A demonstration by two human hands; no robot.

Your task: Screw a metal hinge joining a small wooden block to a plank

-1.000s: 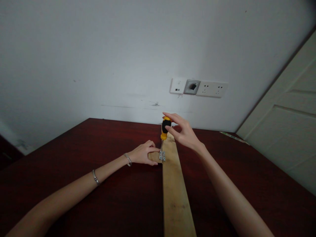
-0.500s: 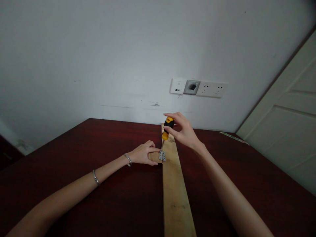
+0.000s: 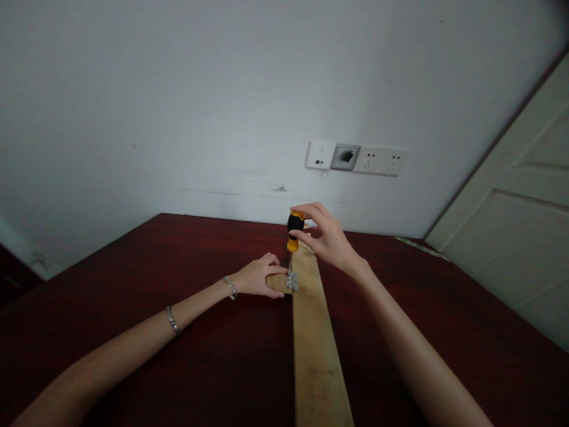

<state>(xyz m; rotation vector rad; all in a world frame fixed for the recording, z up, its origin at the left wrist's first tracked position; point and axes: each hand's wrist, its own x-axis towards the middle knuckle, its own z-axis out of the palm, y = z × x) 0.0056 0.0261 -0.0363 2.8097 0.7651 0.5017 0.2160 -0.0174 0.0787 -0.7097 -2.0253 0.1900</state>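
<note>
My right hand (image 3: 326, 237) grips a yellow and black screwdriver (image 3: 294, 228) by its handle, fingertips around the top. The screwdriver stands nearly upright, its shaft reaching down to the left leaf of a small metal hinge (image 3: 292, 281). That hinge spans a small wood block (image 3: 276, 282) and the left edge of a long wooden plank (image 3: 313, 344). My left hand (image 3: 258, 277) is closed around the block, thumb on the near side and fingers on the far side. The screw under the tip is too small to make out.
The plank lies lengthwise on a dark red tabletop (image 3: 200, 367) that meets a white wall (image 3: 178, 107). Sockets (image 3: 381, 161) and a plugged outlet (image 3: 345, 156) are on the wall. A panelled white door (image 3: 524, 219) stands to the right, near a thin strip (image 3: 420, 248) on the table.
The screwdriver handle has swung a little left and is more upright, and my right hand's fingers have shifted left with it. My left hand, the block and the plank stay put.
</note>
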